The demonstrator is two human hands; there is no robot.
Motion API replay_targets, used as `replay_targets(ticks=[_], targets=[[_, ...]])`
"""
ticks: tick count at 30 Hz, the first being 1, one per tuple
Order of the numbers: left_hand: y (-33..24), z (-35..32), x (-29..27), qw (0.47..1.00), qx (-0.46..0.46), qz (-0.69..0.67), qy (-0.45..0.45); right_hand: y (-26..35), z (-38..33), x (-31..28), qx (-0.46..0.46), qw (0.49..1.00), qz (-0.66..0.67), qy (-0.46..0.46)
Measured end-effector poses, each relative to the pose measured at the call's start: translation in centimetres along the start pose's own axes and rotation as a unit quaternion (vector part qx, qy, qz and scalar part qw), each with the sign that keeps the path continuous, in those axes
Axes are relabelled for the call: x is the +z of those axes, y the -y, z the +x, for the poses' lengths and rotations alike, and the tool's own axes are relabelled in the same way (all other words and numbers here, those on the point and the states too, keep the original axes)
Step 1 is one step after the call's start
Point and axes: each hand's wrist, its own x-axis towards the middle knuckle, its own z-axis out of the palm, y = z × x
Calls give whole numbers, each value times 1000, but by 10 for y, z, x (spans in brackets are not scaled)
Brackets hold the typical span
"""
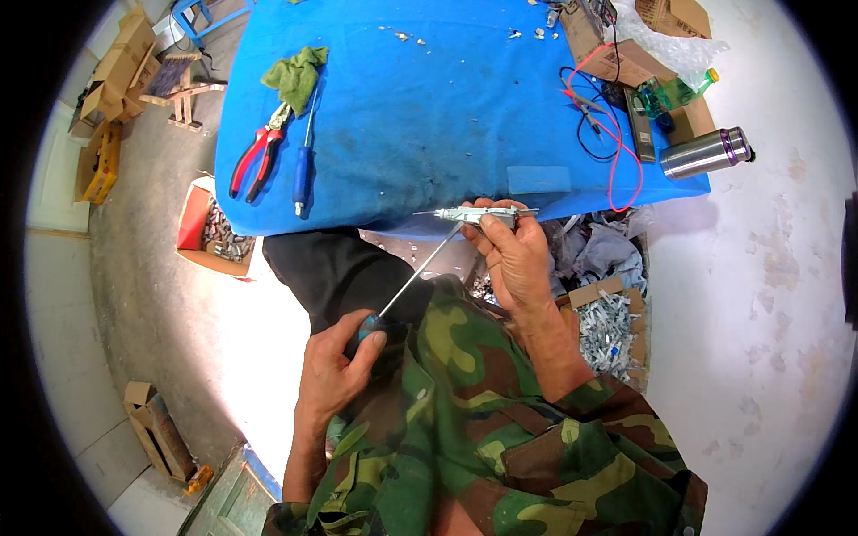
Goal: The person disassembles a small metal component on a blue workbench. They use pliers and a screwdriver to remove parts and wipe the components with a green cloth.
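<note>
The right hand (pixel 511 259) is raised in front of the near edge of the blue cloth-covered table (pixel 429 116), its fingers (pixel 492 234) closed around a small, elongated grey metal component (pixel 478 214) that lies crosswise along the fingertips, both ends projecting past the grip. Holding it clear of the table, over the lap, appears to steady it against the tool and leave its underside open.

The left hand (pixel 335 371) is closed round the blue handle of a long, thin-shafted screwdriver (pixel 420 268), low and close to the body. The shaft runs diagonally up from these fingers to the component, its tip meeting the part's underside just beside the right thumb. That line seemingly lets the left hand push along the shaft while the right braces.

Away from both sets of fingers, on the table beyond the right hand, lie red-handled pliers (pixel 257 159), a second blue-handled screwdriver (pixel 304 165) and a crumpled green rag (pixel 297 76). Further to the right are red and black test leads (pixel 608 125) and a steel flask with a purple band (pixel 706 154). Below the right hand an open cardboard box of small silver metal parts (pixel 612 326) stands on the floor; a red-sided box of similar parts (pixel 214 230) stands past the left hand
</note>
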Motion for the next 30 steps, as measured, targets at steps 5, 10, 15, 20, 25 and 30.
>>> replay_targets(ticks=[5,10,15,20,25,30], targets=[[-5,3,2,1000,-5,-2,-19,-4,2,-2,1,1000,5,-13],[-1,7,8,999,11,13,-29,-12,4,-7,2,1000,6,-19],[-14,6,9,997,11,63,-32,-18,5,-4,-6,999,9,-43],[-8,5,13,998,11,57,-40,-22,7,-4,1,999,22,-44],[-11,9,15,997,3,66,-39,-25,8,-6,4,998,38,-43],[-16,10,15,996,-4,75,-39,-27,8,-4,-4,997,47,-65]])
